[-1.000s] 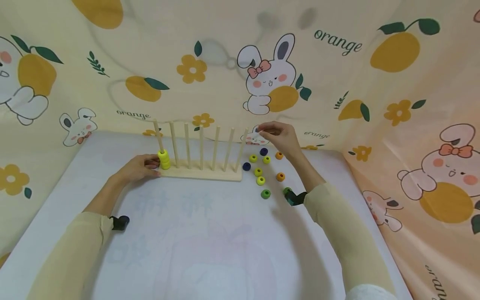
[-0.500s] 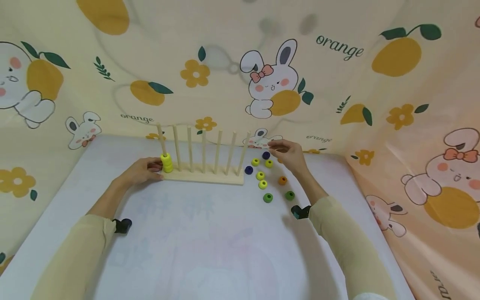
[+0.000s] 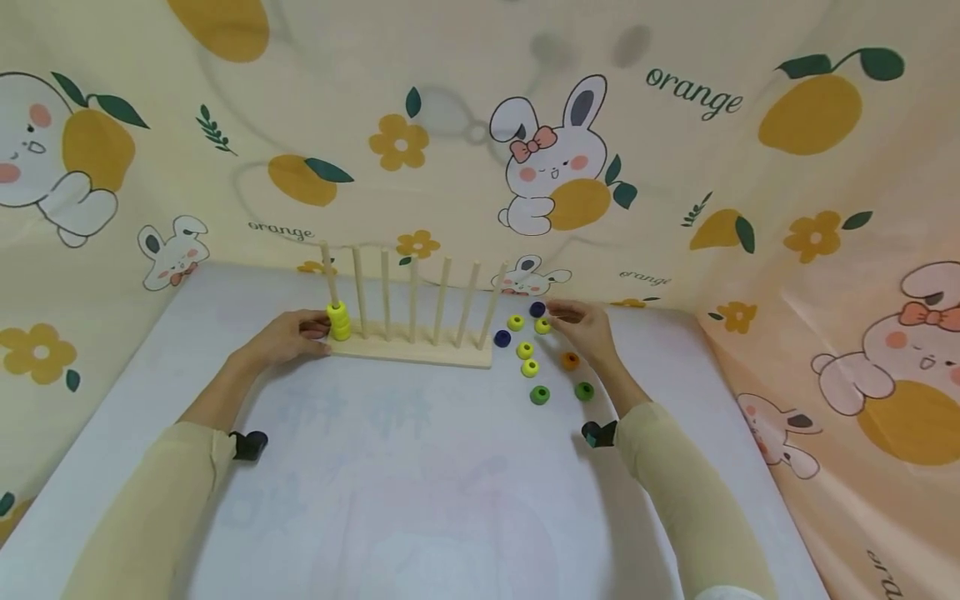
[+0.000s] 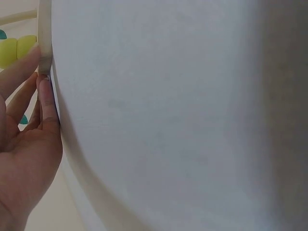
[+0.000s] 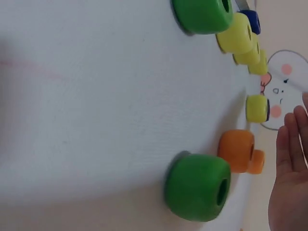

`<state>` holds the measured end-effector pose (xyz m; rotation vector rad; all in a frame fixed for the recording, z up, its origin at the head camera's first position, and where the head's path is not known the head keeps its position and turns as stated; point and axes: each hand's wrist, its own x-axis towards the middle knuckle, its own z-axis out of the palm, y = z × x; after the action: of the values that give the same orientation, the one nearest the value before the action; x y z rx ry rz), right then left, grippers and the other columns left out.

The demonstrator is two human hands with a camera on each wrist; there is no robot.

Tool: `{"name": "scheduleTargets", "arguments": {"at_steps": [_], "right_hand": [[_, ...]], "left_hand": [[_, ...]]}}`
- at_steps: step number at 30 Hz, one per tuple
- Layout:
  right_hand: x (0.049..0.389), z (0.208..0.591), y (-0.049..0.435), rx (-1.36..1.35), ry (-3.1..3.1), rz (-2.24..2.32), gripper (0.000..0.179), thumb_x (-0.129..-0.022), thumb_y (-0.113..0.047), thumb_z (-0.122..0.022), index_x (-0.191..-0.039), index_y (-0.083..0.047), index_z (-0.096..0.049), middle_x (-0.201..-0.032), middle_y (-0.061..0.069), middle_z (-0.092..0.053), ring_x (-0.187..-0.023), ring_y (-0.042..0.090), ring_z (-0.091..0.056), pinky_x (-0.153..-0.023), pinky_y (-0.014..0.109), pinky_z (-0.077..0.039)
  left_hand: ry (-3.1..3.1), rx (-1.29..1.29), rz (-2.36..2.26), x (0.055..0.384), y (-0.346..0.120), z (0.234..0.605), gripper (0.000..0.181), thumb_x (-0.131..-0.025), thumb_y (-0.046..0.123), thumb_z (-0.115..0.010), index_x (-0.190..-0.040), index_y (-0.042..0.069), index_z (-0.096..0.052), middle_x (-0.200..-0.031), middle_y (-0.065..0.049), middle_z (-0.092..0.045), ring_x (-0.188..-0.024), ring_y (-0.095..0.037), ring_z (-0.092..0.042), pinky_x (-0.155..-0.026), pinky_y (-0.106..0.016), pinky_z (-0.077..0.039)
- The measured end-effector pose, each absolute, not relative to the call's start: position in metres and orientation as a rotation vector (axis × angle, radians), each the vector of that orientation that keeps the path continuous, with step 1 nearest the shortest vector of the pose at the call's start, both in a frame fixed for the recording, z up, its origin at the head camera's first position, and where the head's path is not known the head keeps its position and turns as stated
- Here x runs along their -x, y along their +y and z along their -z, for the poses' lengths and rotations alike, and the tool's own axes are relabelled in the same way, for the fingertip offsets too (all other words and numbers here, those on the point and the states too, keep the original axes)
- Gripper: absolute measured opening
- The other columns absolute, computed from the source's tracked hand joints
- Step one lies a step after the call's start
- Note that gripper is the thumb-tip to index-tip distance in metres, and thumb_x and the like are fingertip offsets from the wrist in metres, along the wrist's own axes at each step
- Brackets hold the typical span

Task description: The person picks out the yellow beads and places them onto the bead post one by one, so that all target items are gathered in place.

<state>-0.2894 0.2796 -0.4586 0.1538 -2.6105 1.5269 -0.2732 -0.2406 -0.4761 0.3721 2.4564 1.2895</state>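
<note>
before rabbit-print cloth (image 3: 442,192), loose beads (image 3: 522,356) beside pegged rack (image 3: 408,354) — right hand (image 3: 590,331) near, fingers (image 5: 284,149) together, left hand (image 3: 277,339) clamped on rack

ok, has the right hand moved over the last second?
Yes: down and slightly right in the head view, judged against the small bunny print behind the rack. Earlier the right hand overlapped that print; now it sits lower, off it.
</note>
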Motion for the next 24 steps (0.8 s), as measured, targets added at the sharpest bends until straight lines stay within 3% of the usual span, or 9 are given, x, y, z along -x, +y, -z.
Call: {"name": "scheduleTargets", "arguments": {"at_steps": [13, 24], "right_hand": [[0.289, 0.476, 0.29, 0.071, -2.829, -1.565, 0.036, -0.09, -0.016, -0.075, -0.125, -0.01, -0.069, -0.123, 0.01, -0.068, -0.115, 0.024, -0.062, -0.1, 0.037, -0.051], [0.298, 0.486, 0.284, 0.109, -2.91, -1.357, 0.038, -0.089, -0.022, -0.077, -0.126, -0.015, -0.069, -0.12, 0.008, -0.067, -0.112, 0.026, -0.058, -0.101, 0.04, -0.048]], "left_hand": [[2.458, -0.357, -1.274, 0.277, -0.238, 0.479, 0.072, -0.088, 0.008, -0.075, -0.146, -0.01, -0.038, -0.138, -0.03, -0.05, -0.128, -0.044, -0.047, -0.111, -0.051, -0.039], [2.457, -0.348, -1.277, 0.276, -0.24, 0.479, 0.072, -0.088, 0.008, -0.075, -0.146, -0.011, -0.037, -0.138, -0.03, -0.05, -0.128, -0.043, -0.048, -0.111, -0.051, -0.038]]}}
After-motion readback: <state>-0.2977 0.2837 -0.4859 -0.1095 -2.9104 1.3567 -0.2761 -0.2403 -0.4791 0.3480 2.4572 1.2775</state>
